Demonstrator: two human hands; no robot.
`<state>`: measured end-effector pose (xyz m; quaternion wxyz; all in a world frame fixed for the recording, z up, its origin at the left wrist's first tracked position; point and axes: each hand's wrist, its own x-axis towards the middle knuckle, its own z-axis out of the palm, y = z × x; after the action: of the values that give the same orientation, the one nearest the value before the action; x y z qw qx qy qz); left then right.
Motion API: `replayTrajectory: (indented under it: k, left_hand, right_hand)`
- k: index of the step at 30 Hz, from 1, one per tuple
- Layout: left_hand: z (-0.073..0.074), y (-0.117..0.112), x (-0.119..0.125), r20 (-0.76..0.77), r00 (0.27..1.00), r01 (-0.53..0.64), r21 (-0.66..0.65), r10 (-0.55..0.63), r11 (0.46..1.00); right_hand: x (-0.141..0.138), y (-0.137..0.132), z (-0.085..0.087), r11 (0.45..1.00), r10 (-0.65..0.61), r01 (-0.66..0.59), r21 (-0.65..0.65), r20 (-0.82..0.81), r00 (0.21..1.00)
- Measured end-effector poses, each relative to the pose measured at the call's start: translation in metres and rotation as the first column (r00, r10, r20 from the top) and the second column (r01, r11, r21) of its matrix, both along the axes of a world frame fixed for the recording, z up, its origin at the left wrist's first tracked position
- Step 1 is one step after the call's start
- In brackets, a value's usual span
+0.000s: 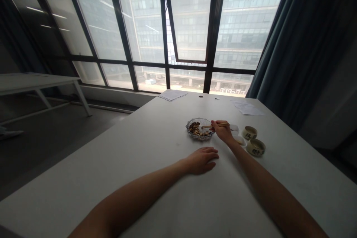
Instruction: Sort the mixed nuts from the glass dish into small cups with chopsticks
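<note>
My right hand is closed around a pair of chopsticks, whose tips reach over a clear glass bowl. Small brown and pale pieces, perhaps nuts or dried food, lie in the bowl, mostly at its left and front. My left hand rests flat on the white table, palm down with fingers extended, just in front of the bowl and holding nothing. Beside my right hand stand two small white dishes, partly hidden by it: a nearer dish with something yellowish inside and a farther dish.
Two beige cups with dark characters, a farther cup and a nearer cup, stand right of the dishes. Papers lie at the table's far left corner, more sheets at the far right. Beyond the table are windows and a blue curtain.
</note>
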<state>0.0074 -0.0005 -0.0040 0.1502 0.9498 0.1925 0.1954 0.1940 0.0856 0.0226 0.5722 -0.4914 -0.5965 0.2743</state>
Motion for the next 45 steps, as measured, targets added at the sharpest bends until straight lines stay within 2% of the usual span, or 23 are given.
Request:
replayTrajectory:
  k: [8,13,21,28,39,45]
  left_hand:
    - [0.0,0.0,0.0,0.007,1.0,0.005,0.013,-0.005,1.0]
    - [0.0,0.0,-0.001,0.001,1.0,-0.003,0.012,0.003,1.0]
    - [0.001,-0.001,-0.001,0.003,1.0,-0.002,0.007,0.002,1.0]
    - [0.003,-0.002,-0.001,-0.005,1.0,-0.002,-0.002,0.002,1.0]
    - [0.001,-0.001,0.0,-0.006,1.0,-0.006,0.014,0.006,1.0]
    - [0.001,-0.001,0.0,-0.005,1.0,-0.003,0.013,0.003,1.0]
  right_hand:
    - [0.006,-0.004,0.011,1.0,0.017,-0.017,-0.021,0.008,1.0]
    - [0.008,-0.002,0.007,0.999,0.012,-0.01,-0.052,0.031,0.999]
    - [0.007,-0.001,0.004,0.999,0.025,-0.024,-0.025,0.009,1.0]
    - [0.007,0.002,0.001,0.998,-0.055,0.054,-0.025,-0.037,0.998]
    - [0.013,-0.002,0.013,0.997,0.013,-0.021,-0.071,-0.106,0.994]
    - [0.025,0.0,0.017,0.998,0.031,-0.033,-0.062,-0.038,0.999]
